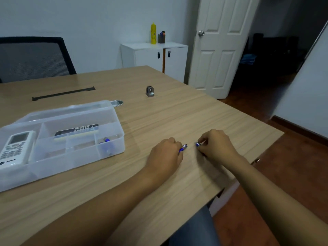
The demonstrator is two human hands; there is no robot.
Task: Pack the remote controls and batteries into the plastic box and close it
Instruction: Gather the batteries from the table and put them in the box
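Observation:
A clear plastic box (113,150) lies open on the left of the wooden table, its lid (71,110) folded back behind it. A white remote (15,147) fills its left compartment, a black remote (76,130) lies in the long back one, and a blue battery (106,140) rests in the front right one. To the right of the box, my left hand (164,155) is closed on a blue battery (183,148) whose tip pokes out. My right hand (215,145) pinches another blue battery (197,144) just beside it, low over the table.
A small grey metal holder (150,91) stands further back on the table (159,121), and a black strip (63,94) lies at the back left. A metal tray edge (117,103) shows behind the lid. A mesh chair (33,57) is at the far side; the table's right edge is close to my right hand.

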